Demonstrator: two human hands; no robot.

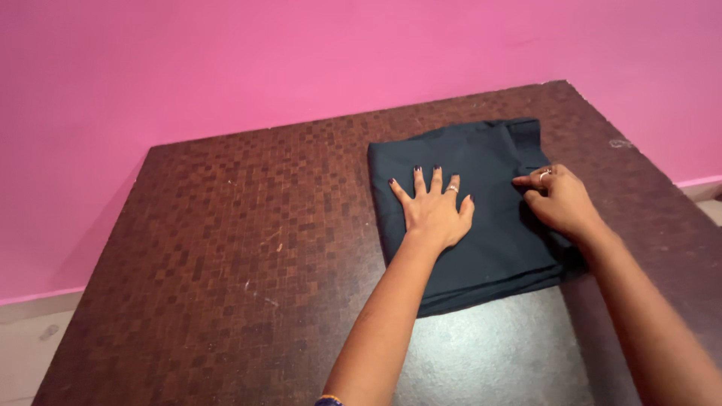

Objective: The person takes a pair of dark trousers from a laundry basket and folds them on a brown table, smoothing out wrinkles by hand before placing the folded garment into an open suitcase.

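Nearest, the left hand lies flat on the folded dark cloth — fingers spread wide. Just right of it, the right hand pinches the cloth's right edge, fingers curled. Cloth rests on the brown table — pink wall beyond.

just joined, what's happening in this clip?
A person is working on a dark folded cloth lying on a brown, mosaic-patterned table against a pink wall. The left hand lies flat with fingers spread on the middle of the cloth. The right hand is curled at the cloth's right edge, apparently pinching a fold there. The cloth is already a compact rectangle.
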